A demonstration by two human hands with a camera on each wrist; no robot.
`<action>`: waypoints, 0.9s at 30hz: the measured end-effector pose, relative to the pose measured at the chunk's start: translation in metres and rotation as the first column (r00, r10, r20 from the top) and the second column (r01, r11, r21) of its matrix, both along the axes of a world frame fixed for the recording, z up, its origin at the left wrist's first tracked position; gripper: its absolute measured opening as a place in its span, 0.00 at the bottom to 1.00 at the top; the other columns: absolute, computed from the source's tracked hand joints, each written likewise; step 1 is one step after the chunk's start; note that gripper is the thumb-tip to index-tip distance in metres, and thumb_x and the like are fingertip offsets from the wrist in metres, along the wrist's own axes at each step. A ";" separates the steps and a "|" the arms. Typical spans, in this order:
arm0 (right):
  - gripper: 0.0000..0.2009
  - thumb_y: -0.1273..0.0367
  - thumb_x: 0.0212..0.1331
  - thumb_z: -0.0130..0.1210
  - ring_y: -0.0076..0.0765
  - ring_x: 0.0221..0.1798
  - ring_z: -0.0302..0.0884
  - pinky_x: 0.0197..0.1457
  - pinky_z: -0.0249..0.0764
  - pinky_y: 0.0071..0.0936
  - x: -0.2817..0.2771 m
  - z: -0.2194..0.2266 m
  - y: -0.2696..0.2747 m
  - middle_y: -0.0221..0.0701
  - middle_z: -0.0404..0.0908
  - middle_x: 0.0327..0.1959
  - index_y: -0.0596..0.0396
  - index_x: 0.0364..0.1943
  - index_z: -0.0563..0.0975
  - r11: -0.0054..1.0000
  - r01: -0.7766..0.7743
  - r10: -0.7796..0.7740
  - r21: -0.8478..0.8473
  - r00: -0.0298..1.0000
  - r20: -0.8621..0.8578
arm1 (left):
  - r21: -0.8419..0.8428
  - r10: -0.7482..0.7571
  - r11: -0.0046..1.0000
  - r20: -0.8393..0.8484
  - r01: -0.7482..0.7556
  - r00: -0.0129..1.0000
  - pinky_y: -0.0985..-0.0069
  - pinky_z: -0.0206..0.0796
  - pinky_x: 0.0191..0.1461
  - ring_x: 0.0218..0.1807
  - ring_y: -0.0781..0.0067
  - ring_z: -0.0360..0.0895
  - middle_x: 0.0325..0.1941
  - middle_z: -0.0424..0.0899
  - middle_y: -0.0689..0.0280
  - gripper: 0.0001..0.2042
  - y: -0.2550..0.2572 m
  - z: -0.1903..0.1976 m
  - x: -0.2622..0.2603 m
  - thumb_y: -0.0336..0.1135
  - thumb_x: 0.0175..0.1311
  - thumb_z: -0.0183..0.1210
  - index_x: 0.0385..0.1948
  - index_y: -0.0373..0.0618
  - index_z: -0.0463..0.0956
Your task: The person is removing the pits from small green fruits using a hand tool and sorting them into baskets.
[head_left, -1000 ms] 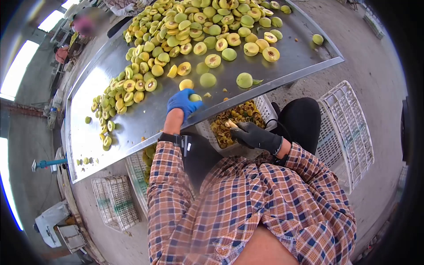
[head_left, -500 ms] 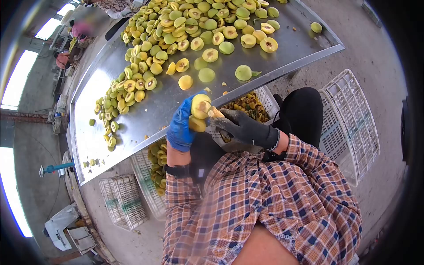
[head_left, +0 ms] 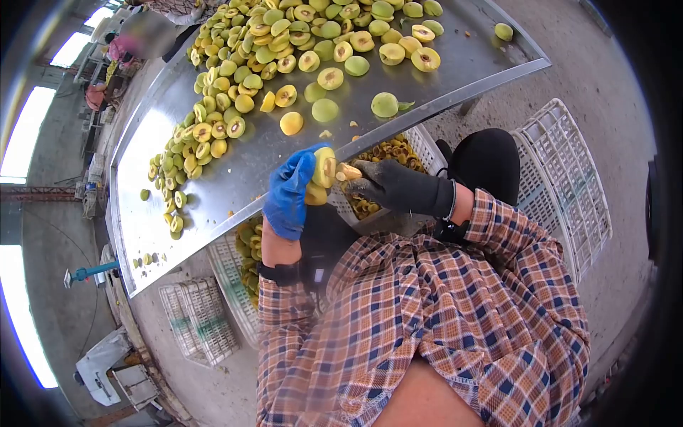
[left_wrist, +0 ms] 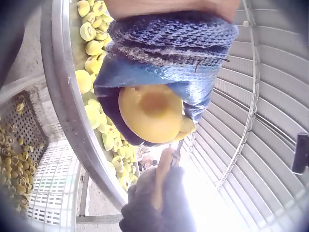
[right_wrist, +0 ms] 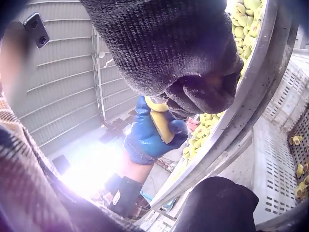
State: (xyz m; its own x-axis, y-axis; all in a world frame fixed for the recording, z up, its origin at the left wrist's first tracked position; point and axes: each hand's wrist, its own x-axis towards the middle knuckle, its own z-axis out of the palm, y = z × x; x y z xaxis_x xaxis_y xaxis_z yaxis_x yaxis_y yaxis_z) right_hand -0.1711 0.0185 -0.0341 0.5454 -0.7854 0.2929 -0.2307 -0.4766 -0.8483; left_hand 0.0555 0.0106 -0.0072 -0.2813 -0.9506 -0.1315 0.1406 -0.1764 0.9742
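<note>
My left hand [head_left: 295,185], in a blue glove, grips a split yellow-green fruit [head_left: 325,168] just off the near edge of the steel table [head_left: 213,188]. One half faces out with its hollow showing [left_wrist: 150,113]. My right hand [head_left: 388,186], in a black glove, holds a small wooden-handled knife [left_wrist: 163,176] whose tip meets the fruit. In the right wrist view the black glove [right_wrist: 164,48] fills the top, and the blue glove [right_wrist: 147,137] with the fruit [right_wrist: 159,123] lies beyond it.
Whole and halved fruits [head_left: 284,50] are heaped across the far part of the table. A white crate with brownish pits [head_left: 388,153] stands under the table edge. An empty white crate [head_left: 562,192] leans at the right. Another crate with fruit [head_left: 245,252] sits under the table, lower left.
My left hand lifted a fruit off the table and brought it back to my right hand. My right hand rose from over the pit crate, and the knife now meets the split fruit.
</note>
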 end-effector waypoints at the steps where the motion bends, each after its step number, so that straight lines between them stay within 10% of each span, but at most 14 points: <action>1: 0.15 0.65 0.62 0.52 0.55 0.35 0.78 0.38 0.73 0.37 -0.001 -0.002 -0.003 0.50 0.78 0.32 0.62 0.48 0.71 0.998 -0.040 0.040 0.054 0.999 0.011 | 0.026 0.020 0.999 -0.052 -0.019 0.998 0.77 0.67 0.55 0.49 0.74 0.76 0.48 0.80 0.64 0.19 0.003 0.000 -0.003 0.43 0.69 0.51 0.54 0.38 0.73; 6: 0.17 0.62 0.66 0.50 0.46 0.30 0.79 0.36 0.73 0.35 0.011 -0.014 -0.002 0.45 0.79 0.30 0.61 0.50 0.71 0.935 -0.173 0.068 0.311 0.944 0.323 | 0.094 0.121 0.991 -0.283 -0.098 0.952 0.75 0.65 0.58 0.51 0.73 0.75 0.49 0.79 0.63 0.21 0.014 0.001 -0.030 0.47 0.72 0.46 0.54 0.38 0.73; 12: 0.16 0.60 0.68 0.47 0.23 0.27 0.72 0.33 0.71 0.27 0.003 -0.012 -0.004 0.28 0.77 0.26 0.58 0.50 0.72 0.988 -0.104 0.117 0.118 0.987 -0.112 | 0.088 -0.019 0.996 0.054 0.014 0.998 0.76 0.69 0.53 0.47 0.71 0.77 0.50 0.78 0.63 0.27 0.003 -0.022 -0.001 0.54 0.73 0.39 0.58 0.39 0.68; 15: 0.17 0.57 0.69 0.45 0.24 0.24 0.71 0.31 0.70 0.27 0.013 -0.016 -0.001 0.25 0.76 0.23 0.58 0.47 0.72 0.880 -0.256 0.140 0.399 0.945 0.297 | -0.379 0.359 0.878 0.118 -0.292 0.926 0.75 0.69 0.52 0.44 0.71 0.77 0.45 0.80 0.62 0.29 0.006 -0.022 -0.036 0.57 0.72 0.38 0.54 0.39 0.71; 17: 0.18 0.55 0.69 0.43 0.22 0.21 0.68 0.28 0.68 0.24 0.011 -0.008 0.007 0.24 0.74 0.21 0.57 0.42 0.74 0.519 -0.358 0.147 0.776 0.932 0.332 | -0.318 0.303 0.912 0.098 -0.258 0.948 0.75 0.68 0.53 0.45 0.72 0.76 0.46 0.79 0.62 0.26 0.009 -0.018 -0.031 0.53 0.73 0.37 0.54 0.38 0.71; 21: 0.21 0.52 0.69 0.42 0.18 0.19 0.64 0.23 0.62 0.20 0.013 -0.001 0.016 0.21 0.71 0.20 0.56 0.35 0.75 0.830 -0.390 0.255 0.399 0.901 0.350 | -0.077 0.079 0.994 0.059 -0.074 0.995 0.76 0.68 0.50 0.42 0.74 0.77 0.43 0.81 0.62 0.27 0.013 -0.005 -0.017 0.55 0.73 0.38 0.48 0.37 0.75; 23: 0.22 0.51 0.69 0.40 0.14 0.18 0.61 0.20 0.56 0.15 0.009 0.005 0.014 0.21 0.69 0.19 0.53 0.31 0.75 0.370 -0.463 0.221 0.805 0.886 0.408 | 0.003 -0.030 1.000 0.040 0.030 0.999 0.76 0.68 0.49 0.41 0.73 0.77 0.41 0.81 0.62 0.30 0.014 -0.001 -0.019 0.59 0.71 0.37 0.46 0.38 0.76; 27: 0.22 0.51 0.69 0.40 0.13 0.17 0.58 0.19 0.53 0.15 0.008 0.016 0.020 0.20 0.67 0.16 0.53 0.30 0.74 0.260 -0.407 -0.027 0.876 0.904 0.428 | -0.300 0.065 0.953 0.325 0.038 0.943 0.76 0.70 0.47 0.38 0.72 0.78 0.39 0.82 0.61 0.31 0.006 0.003 -0.026 0.61 0.70 0.37 0.45 0.38 0.77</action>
